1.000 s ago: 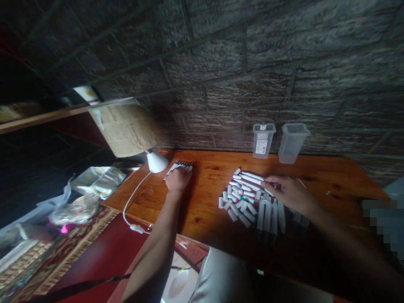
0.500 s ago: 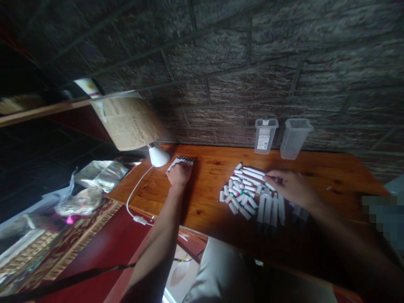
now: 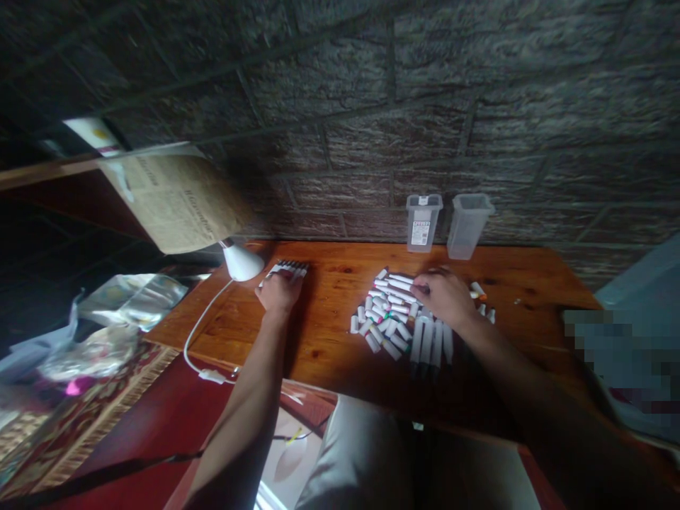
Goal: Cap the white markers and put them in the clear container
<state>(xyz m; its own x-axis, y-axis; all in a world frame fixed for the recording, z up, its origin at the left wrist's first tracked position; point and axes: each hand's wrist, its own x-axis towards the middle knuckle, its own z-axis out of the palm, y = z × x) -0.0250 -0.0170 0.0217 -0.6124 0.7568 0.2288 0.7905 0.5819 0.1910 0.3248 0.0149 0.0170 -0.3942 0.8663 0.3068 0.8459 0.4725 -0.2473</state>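
Okay, viewing remotely through the head camera, I'm getting both arms reaching over a wooden table (image 3: pixel 329 336). My left hand (image 3: pixel 279 292) is covering a neat row of white markers (image 3: pixel 291 267) beside the lamp (image 3: pixel 244 262); their dark ends are poking out past the fingers. Fingers there are bending down over the row, thumb side mostly hidden, so I can't tell whether they're really gripping or just resting.

My right hand (image 3: pixel 446 294) is hovering low or leaning at the far right side of the loose pile (image 3: pixel 390 327), curling its fingers partway in. Thumb and fingertips are meeting the ends of some long white markers (image 3: pixel 402 286), or nearly; I'm not making out whether anything is pinched.

The markers are sitting in several groups: the tidy row at left, the jumble of white pieces with coloured bands right of centre, and a few larger dark-ended markers (image 3: pixel 438 341) lying side by side just below the right hand. An orange-banded marker (image 3: pixel 479 290) is lying just beyond that hand. Two clear containers, one labelled (image 3: pixel 423 225) and one plain (image 3: pixel 468 227), are standing near the brick wall (image 3: pixel 361 184).
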